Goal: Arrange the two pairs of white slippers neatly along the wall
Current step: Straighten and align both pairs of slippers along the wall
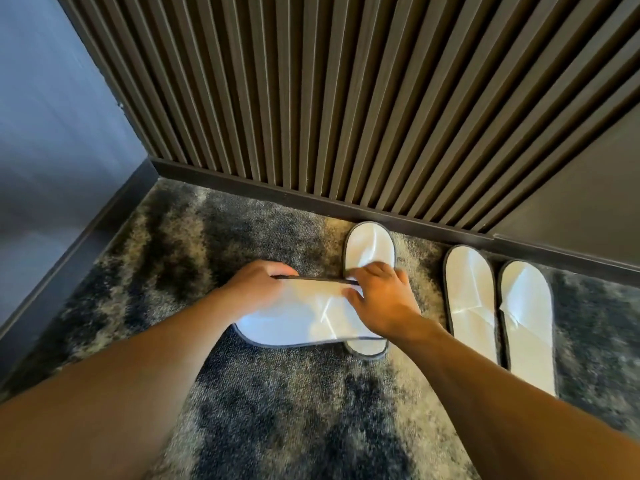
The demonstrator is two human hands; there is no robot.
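Observation:
Two white slippers [470,299] [526,317] lie side by side on the carpet at the right, toes at the skirting board. A third white slipper [369,247] lies left of them, toe at the wall, its middle hidden. Across it lies a fourth slipper [298,323], turned sideways with its heel end to the left. My left hand [258,284] grips the far edge of this sideways slipper. My right hand [381,299] holds its right end, over the third slipper.
A dark slatted wall [311,98] with a dark skirting board [277,192] runs across the back. A grey wall [52,133] closes the left side, forming a corner. Mottled grey and beige carpet [277,410] covers the floor.

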